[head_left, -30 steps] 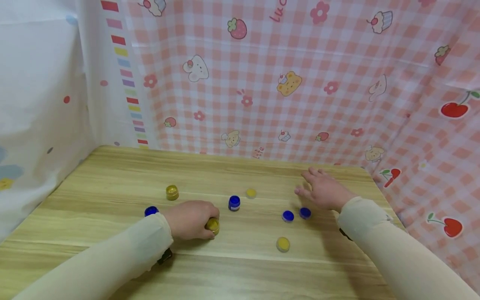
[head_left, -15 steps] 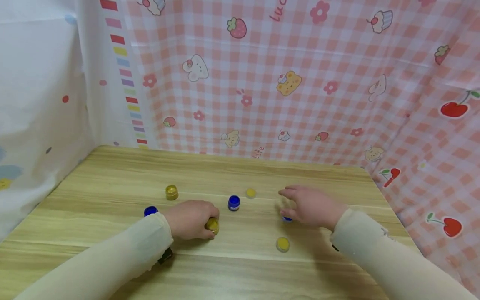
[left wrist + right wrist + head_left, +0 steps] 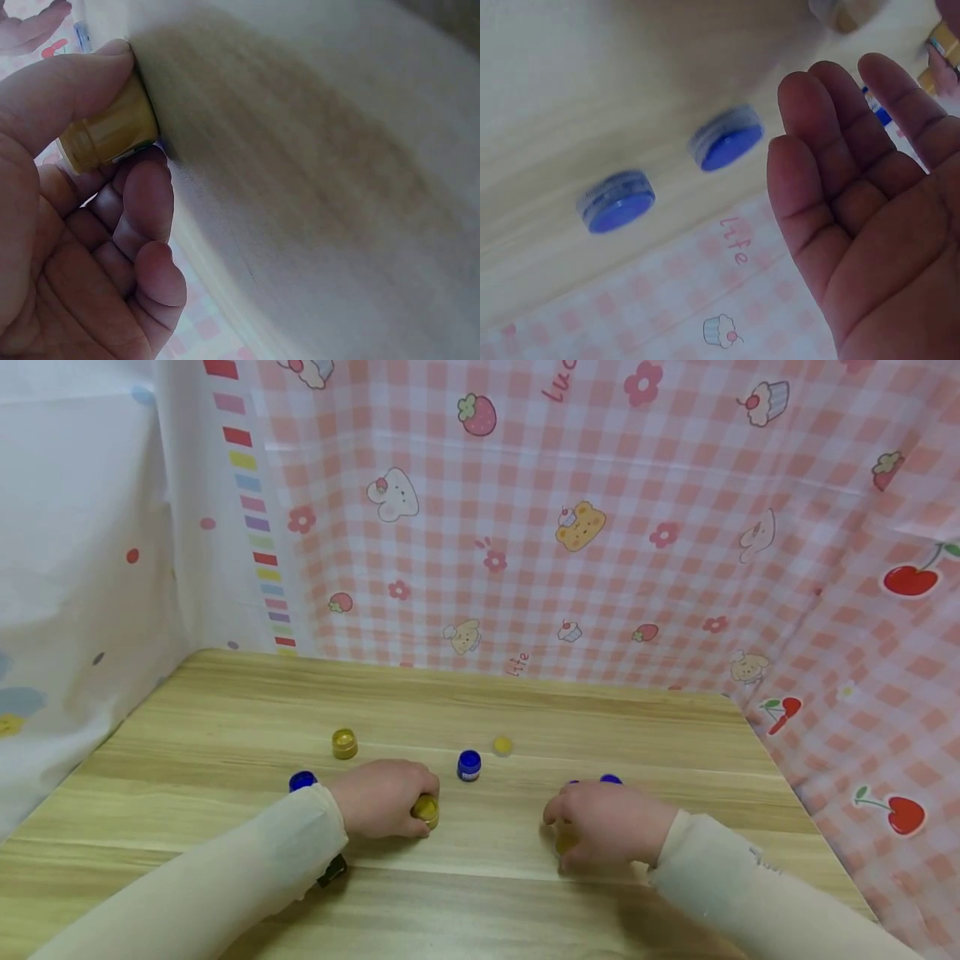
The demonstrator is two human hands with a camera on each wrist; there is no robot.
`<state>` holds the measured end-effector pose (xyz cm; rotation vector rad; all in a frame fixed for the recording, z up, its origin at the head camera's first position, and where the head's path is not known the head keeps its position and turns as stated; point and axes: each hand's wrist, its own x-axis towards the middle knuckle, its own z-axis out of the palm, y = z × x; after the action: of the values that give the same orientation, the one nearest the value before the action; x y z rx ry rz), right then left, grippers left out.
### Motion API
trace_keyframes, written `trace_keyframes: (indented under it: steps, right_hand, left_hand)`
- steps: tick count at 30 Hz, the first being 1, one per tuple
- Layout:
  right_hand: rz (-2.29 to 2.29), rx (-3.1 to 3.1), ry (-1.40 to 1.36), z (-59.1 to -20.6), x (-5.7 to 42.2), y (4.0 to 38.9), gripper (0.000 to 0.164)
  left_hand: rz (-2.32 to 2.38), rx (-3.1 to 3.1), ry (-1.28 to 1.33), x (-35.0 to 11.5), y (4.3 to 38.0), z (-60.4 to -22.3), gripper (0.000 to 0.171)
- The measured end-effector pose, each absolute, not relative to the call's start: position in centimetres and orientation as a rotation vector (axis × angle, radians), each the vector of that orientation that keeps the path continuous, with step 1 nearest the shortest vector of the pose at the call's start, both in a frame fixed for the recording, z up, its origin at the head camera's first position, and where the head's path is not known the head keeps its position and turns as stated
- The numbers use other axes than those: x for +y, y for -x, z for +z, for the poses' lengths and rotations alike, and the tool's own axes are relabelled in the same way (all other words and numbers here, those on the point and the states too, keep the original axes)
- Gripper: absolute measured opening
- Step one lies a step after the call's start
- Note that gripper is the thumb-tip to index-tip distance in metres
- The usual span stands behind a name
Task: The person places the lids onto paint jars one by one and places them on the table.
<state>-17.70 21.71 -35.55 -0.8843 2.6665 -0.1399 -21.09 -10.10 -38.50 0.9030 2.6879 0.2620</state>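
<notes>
My left hand (image 3: 381, 799) grips a small yellow paint jar (image 3: 427, 811) standing on the wooden table. In the left wrist view, the thumb lies on one side of the jar (image 3: 116, 124) and fingers on the other. Over to the right, my right hand (image 3: 613, 821) hovers low above a yellow lid (image 3: 566, 840), which its fingers partly cover. The right wrist view has this lid (image 3: 845, 16) at the top edge, apart from the bent fingers (image 3: 804, 105). Two blue lids (image 3: 727, 137) lie beyond the right hand, partly hidden in the head view.
A blue jar (image 3: 469, 766) stands mid-table, beside another yellow lid (image 3: 502, 745). Farther left are a second yellow jar (image 3: 344, 743) and a blue jar (image 3: 302, 781), partly behind the left sleeve. A pink checked curtain (image 3: 525, 568) hangs behind the table.
My right hand has moved left and toward me, past the blue lids to the nearer yellow lid. The left hand keeps its grip on the yellow paint jar without moving.
</notes>
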Motion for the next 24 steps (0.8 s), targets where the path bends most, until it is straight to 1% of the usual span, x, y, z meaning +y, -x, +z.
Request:
trace_keyframes:
  steps: [3, 5, 14, 19, 24]
  right_hand:
    - [-0.154, 2.658, 0.914, -36.0, 21.6, 17.6, 0.028]
    - [-0.141, 2.664, 0.929, -36.3, 21.6, 17.6, 0.024]
    - [-0.068, 2.708, 0.962, -36.8, 21.1, 17.6, 0.016]
    - [-0.107, 2.723, 0.97, -36.3, 20.4, 17.7, 0.017]
    - [-0.157, 2.767, 0.953, -35.8, 19.9, 18.0, 0.023]
  left_hand:
    - [0.259, 2.689, -0.904, -10.1, 21.0, -38.4, 0.023]
    - [0.261, 2.688, -0.902, -10.1, 21.0, -38.4, 0.023]
    - [0.25, 2.684, -0.877, -9.9, 21.1, -38.3, 0.022]
    - [0.241, 2.691, -0.89, -9.9, 21.0, -38.3, 0.023]
    - [0.349, 2.678, -0.866, -9.9, 21.1, -38.1, 0.022]
